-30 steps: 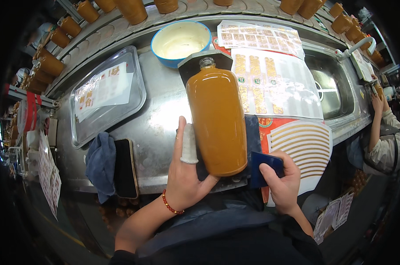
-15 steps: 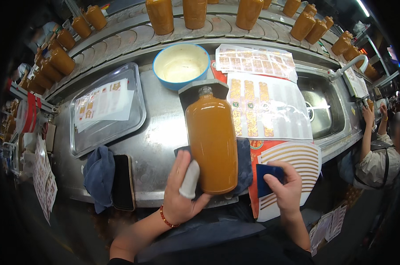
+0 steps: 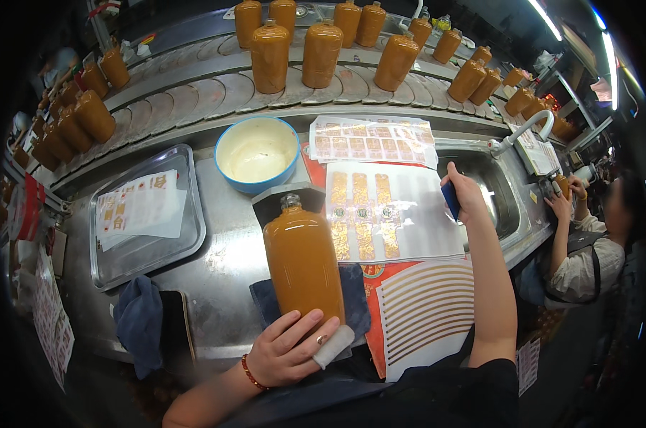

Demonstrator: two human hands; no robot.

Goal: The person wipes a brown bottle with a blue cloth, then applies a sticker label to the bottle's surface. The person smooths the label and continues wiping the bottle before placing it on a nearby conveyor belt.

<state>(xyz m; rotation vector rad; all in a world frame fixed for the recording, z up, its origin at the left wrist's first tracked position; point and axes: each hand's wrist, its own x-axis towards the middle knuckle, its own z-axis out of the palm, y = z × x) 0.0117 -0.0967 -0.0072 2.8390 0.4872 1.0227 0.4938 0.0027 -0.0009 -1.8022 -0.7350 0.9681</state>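
A glossy brown bottle (image 3: 303,260) lies with its clear neck pointing away, against a dark angled metal rest (image 3: 266,203). My left hand (image 3: 288,351), a white wrap on one finger, curls over the bottle's base end. My right hand (image 3: 468,194) is reached out near the sink, pinching a thin flat blue card (image 3: 450,201). Under that hand are clear-covered sheets of gold label strips (image 3: 365,214). A dark blue cloth (image 3: 355,296) lies beneath the bottle. At its right, a white sheet of curved gold strips (image 3: 430,307) rests on red paper (image 3: 374,321).
Behind the bottle stands a blue-rimmed bowl (image 3: 257,155). At left are a metal tray (image 3: 194,235) with label sheets, a crumpled cloth (image 3: 138,321) and a phone (image 3: 176,321). A sink (image 3: 505,203) with a white faucet (image 3: 526,132) is at right. A conveyor (image 3: 201,100) carries brown bottles; another person (image 3: 587,250) works at far right.
My left hand has shifted from beside the bottle onto its base end. My right hand has moved forward with the blue card, from the curved-strip sheet toward the sink. The view has tilted up.
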